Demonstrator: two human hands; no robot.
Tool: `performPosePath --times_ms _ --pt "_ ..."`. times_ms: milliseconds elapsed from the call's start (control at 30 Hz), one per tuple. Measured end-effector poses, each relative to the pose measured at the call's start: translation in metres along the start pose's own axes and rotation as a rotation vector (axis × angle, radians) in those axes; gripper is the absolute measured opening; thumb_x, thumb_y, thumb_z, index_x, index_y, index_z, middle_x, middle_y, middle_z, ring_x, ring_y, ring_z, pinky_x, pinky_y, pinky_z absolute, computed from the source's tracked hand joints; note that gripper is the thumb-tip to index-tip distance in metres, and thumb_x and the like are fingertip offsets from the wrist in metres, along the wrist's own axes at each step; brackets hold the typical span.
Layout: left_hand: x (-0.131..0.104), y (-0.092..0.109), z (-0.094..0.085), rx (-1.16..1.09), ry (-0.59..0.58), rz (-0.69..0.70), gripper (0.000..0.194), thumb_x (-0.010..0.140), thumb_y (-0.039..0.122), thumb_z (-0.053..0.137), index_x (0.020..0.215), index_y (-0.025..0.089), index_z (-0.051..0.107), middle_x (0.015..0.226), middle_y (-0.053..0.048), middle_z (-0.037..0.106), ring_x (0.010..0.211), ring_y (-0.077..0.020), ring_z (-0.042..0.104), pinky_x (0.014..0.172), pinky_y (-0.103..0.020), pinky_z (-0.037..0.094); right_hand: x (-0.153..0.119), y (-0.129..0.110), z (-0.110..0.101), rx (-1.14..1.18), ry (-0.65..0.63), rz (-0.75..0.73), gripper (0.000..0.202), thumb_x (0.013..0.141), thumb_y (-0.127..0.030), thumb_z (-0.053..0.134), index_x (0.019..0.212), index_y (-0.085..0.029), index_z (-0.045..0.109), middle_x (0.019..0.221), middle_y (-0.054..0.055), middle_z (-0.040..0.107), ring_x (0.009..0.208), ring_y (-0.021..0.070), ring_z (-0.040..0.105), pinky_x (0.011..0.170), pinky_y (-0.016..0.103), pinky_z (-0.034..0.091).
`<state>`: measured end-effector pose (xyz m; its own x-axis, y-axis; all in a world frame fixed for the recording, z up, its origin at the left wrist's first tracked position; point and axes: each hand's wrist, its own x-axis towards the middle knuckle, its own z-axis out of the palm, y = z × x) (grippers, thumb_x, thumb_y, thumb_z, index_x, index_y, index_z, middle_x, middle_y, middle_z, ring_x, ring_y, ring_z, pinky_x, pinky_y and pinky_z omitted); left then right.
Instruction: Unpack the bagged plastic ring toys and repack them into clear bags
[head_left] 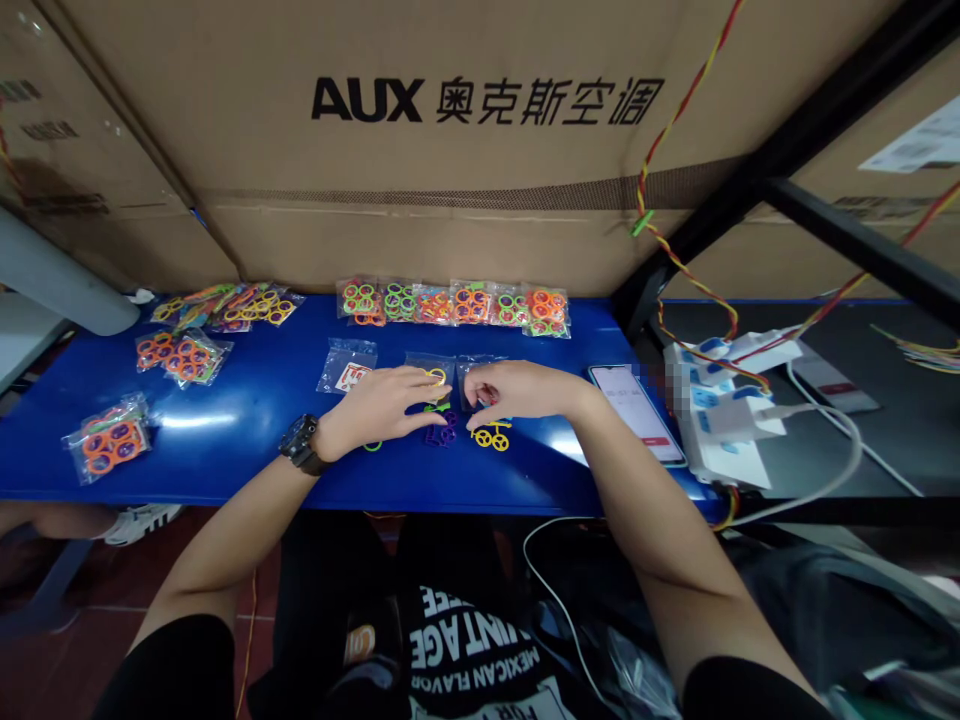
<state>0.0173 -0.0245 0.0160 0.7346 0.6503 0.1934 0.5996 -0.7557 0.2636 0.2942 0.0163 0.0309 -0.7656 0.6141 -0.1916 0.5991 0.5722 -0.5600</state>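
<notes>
Reaching over small plastic parts, both hands low

Landmark: yellow wheeled piece (pixel 493 436), lying flat on the blue surface (pixel 285 475). Purple piece (pixel 441 430) just left of it, near the left thumb. Right hand (pixel 529 388) directly behind it, fingers curled toward the thumb; a bit of red shows there, can't tell if pinched. Left hand (pixel 371 405) farther left, fingers and thumb spread, no clear grip visible. Clear bag (pixel 347 362) beyond that hand; row of filled packets (pixel 474 303) well behind the landmark, phone (pixel 637 415) to its right.

Handling, my read: parts feather-light, fairly stiff, thin spokes could snap. Pinch by wheel rims. Bag film limp, slippery; take it by an edge.
</notes>
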Motion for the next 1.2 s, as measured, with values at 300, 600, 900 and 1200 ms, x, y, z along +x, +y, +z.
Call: performPosePath --times_ms 300,600,900,1200 --pt "-0.015 -0.018 -0.069 0.203 0.356 -0.301 0.040 0.109 0.053 0.051 0.124 0.029 0.080 0.121 -0.006 0.081 0.118 -0.0267 0.073 0.097 -0.040 0.055 0.013 -0.029 0.012 0.095 0.063 -0.074 0.037 0.097 -0.057 0.069 0.082 -0.023 0.066 0.070 -0.004 0.063 0.062 0.0126 0.052 0.063 0.030 0.034" --pt "-0.038 -0.118 -0.048 0.024 0.439 -0.527 0.038 0.106 0.046 0.052 0.117 0.023 0.080 0.120 -0.009 0.081 0.106 -0.0245 0.074 0.095 -0.037 0.053 0.050 -0.089 0.061 -0.134 0.299 -0.013 0.030 0.102 -0.052 0.067 0.110 -0.024 0.071 0.098 0.006 0.076 0.089 0.0240 0.071 0.082 0.036 0.049" --pt "-0.063 -0.150 -0.057 -0.329 0.060 -0.468 0.066 0.080 0.055 0.084 0.133 0.018 0.070 0.129 -0.012 0.075 0.099 -0.0226 0.071 0.089 -0.035 0.056 0.067 -0.095 0.083 -0.133 0.197 0.130 0.033 0.091 -0.052 0.081 0.104 -0.025 0.065 0.103 0.006 0.076 0.087 0.0259 0.072 0.076 0.037 0.050" --pt "-0.055 -0.153 -0.037 -0.287 0.084 -0.392 0.027 0.092 0.045 0.073 0.105 0.023 0.082 0.105 -0.008 0.075 0.093 -0.0208 0.068 0.090 -0.036 0.054 0.061 -0.088 0.077 0.088 0.246 0.031 0.021 0.093 -0.038 0.081 0.094 -0.025 0.064 0.099 0.003 0.074 0.089 0.0215 0.068 0.082 0.034 0.047"
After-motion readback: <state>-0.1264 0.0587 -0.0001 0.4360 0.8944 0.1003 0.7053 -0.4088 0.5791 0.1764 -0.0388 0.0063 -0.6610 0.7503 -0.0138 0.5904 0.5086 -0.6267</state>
